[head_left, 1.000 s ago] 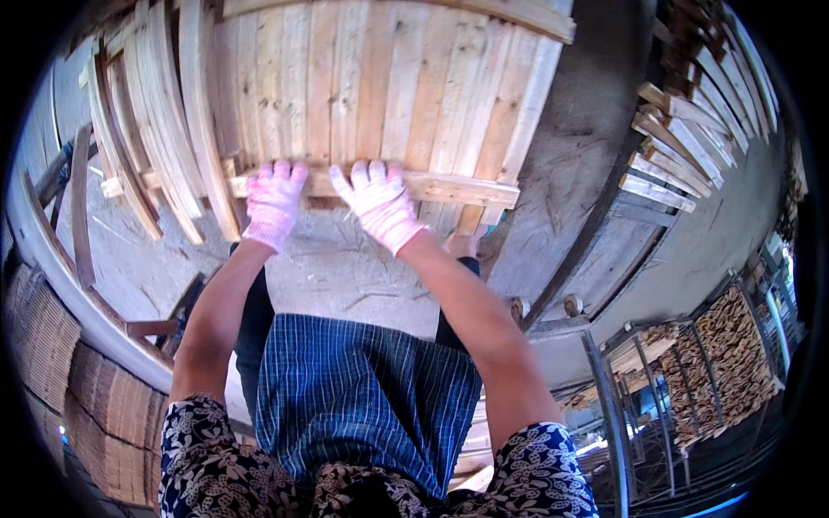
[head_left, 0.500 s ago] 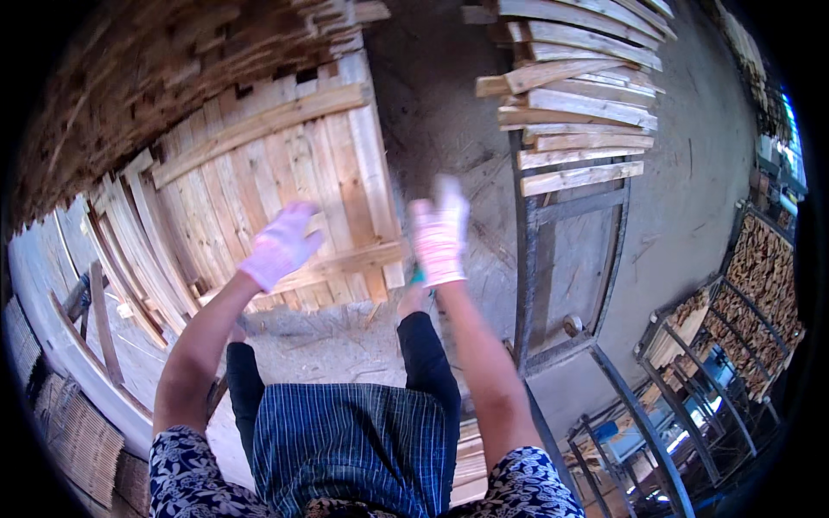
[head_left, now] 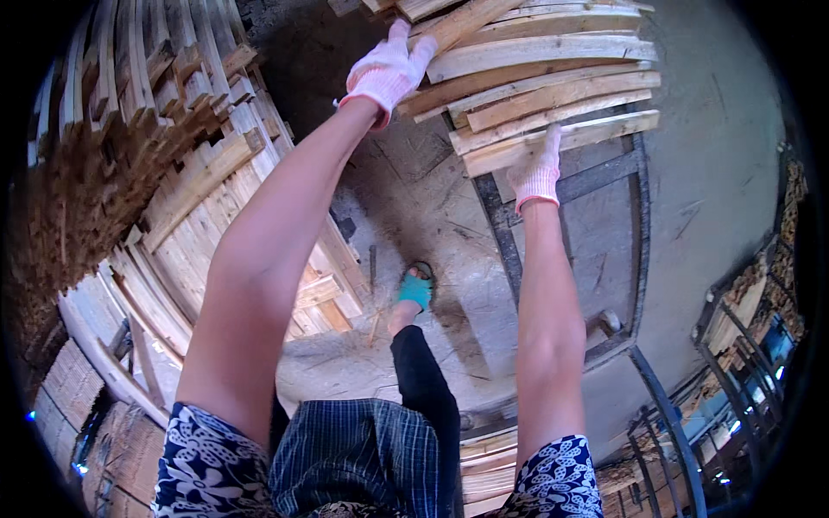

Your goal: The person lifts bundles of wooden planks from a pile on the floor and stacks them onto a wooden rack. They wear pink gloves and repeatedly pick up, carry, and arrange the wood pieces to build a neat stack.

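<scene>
Both my hands wear pale pink knitted gloves. My left hand (head_left: 387, 71) reaches far forward to the left end of a wooden slat (head_left: 462, 26), its thumb and fingers spread at that end. My right hand (head_left: 537, 173) is against the nearest slat (head_left: 604, 131) of the stack, with a finger stretched up over its face; its other fingers are partly hidden. The slats lie crosswise in an uneven row on a dark metal frame (head_left: 643, 194). Whether either hand bears any weight cannot be seen.
At left, a tall pile of slats (head_left: 129, 78) rises beside a pallet-like panel of planks (head_left: 203, 207). My foot in a teal sandal (head_left: 416, 289) stands on the concrete floor between panel and frame. Metal racks (head_left: 743, 345) holding wood pieces stand at lower right.
My view has swung right and nearer the slats on the frame. My left hand has left the plank panel for a slat end, and my right hand has moved onto the nearest slat.
</scene>
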`<state>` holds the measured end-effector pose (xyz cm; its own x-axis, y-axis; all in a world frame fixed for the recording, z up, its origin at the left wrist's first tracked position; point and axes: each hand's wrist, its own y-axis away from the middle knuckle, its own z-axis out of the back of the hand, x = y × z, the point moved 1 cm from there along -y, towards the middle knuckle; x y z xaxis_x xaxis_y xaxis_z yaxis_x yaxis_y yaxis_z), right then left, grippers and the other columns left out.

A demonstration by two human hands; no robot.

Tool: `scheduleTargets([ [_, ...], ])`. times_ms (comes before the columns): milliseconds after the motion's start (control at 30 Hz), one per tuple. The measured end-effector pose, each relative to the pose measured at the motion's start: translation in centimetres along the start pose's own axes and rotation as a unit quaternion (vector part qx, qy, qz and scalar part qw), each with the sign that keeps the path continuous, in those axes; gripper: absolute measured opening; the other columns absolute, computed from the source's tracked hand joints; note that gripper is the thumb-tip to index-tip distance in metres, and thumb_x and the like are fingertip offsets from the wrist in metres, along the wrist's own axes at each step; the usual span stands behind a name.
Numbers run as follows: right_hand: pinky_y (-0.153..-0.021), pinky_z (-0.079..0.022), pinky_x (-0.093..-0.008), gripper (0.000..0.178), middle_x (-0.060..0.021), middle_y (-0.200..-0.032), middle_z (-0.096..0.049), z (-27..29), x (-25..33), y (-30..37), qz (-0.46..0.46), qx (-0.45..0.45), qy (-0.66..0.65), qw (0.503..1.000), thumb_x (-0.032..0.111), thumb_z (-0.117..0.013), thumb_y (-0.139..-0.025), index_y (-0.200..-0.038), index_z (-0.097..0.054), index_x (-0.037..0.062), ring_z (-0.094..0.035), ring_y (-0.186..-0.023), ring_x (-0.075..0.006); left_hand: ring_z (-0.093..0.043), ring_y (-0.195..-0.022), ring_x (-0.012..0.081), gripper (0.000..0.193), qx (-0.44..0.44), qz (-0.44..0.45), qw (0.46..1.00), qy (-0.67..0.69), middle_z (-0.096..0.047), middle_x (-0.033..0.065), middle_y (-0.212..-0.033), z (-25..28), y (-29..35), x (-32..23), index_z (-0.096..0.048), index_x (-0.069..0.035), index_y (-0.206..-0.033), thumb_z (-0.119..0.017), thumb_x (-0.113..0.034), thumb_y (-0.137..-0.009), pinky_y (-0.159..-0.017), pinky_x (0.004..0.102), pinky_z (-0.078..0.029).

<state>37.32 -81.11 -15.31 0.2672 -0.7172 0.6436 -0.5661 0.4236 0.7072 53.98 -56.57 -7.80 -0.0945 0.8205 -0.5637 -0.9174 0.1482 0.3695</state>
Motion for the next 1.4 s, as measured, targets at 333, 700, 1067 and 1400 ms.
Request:
scheduleTargets([
  [333,-0.116,-0.028,-0.0614,0.102,-0.0144,-0.157,-0.033,-2.3,2.1,3.2,-0.063,0.095,-0.125,0.986,0.078,-0.055,-0.084,-0.159,-0.022,0.0175,-0.032,-0.144,-0.0379,-0.052,-0.129,0.0436,0.097,0.232,0.046,0.972,-0.014,-0.047,0.0334,-0.143,-0.4,6.3,-4.0,-0.034,-0.004,-0.153,-0.063,-0.066,-0.084,-0.111,0.0421,-0.041],
  [700,-0.109,-0.041,-0.0511,0.111,-0.0225,-0.143,-0.047,-8.4,1.9,2.7,0.044,-0.209,0.120,0.969,0.069,-0.066,-0.084,-0.160,-0.008,0.0133,-0.050,-0.128,-0.0350,-0.042,-0.137,0.0392,0.118,-0.034,0.060,0.981,0.180,-0.035,0.0273,-0.148,-5.8,0.9,-0.9,-0.024,-0.006,-0.155,-0.085,-0.060,-0.069,-0.114,0.0436,-0.038],
  [1067,-0.105,-0.045,-0.0523,0.092,-0.0153,-0.143,-0.046,-0.6,-0.7,9.9,-0.020,0.030,0.134,0.990,0.069,-0.063,-0.085,-0.151,-0.034,0.0114,-0.048,-0.131,-0.0352,-0.048,-0.137,0.0354,0.125,0.281,0.182,0.912,0.236,-0.048,0.0292,-0.145,-5.9,14.6,2.8,-0.017,-0.003,-0.158,-0.072,-0.075,-0.071,-0.113,0.0391,-0.038],
  [1400,-0.111,-0.041,-0.0488,0.097,-0.0139,-0.153,-0.042,3.3,-5.5,14.0,-0.032,0.025,0.097,0.994,0.073,-0.056,-0.089,-0.156,-0.030,0.0081,-0.045,-0.136,-0.0308,-0.046,-0.136,0.0275,0.115,0.313,0.100,0.910,0.251,-0.043,0.0234,-0.151,-7.5,13.3,2.7,-0.017,-0.004,-0.160,-0.074,-0.065,-0.081,-0.111,0.0373,-0.040],
])
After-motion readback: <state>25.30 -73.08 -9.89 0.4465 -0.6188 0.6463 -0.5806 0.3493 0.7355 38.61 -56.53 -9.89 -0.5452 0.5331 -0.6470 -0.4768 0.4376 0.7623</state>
